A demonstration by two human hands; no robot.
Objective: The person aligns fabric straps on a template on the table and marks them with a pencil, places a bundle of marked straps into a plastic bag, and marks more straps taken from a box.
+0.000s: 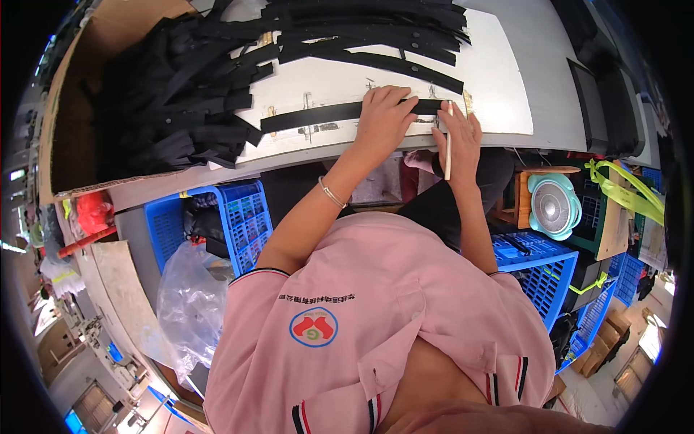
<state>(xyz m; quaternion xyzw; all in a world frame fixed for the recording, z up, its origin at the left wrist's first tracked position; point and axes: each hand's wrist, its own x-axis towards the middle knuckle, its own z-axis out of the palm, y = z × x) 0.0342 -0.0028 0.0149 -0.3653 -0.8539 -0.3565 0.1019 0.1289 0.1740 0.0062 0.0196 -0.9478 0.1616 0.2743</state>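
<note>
Along the white board's (pixel 506 108) near edge lies the black strip (pixel 311 116): left hand (pixel 384 119), fingers spread, steadies it; right hand's (pixel 463 139) fingers grip a white stick (pixel 448 163). Looks like marking; next calls for a still strip.

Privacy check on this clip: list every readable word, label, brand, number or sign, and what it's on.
Pink shirt: dark lettering and a round blue-rimmed emblem; wording withheld.
White board: smudged dark marks, not readable.
Long black strip: no text visible.
Background: too small or blurred.
</note>
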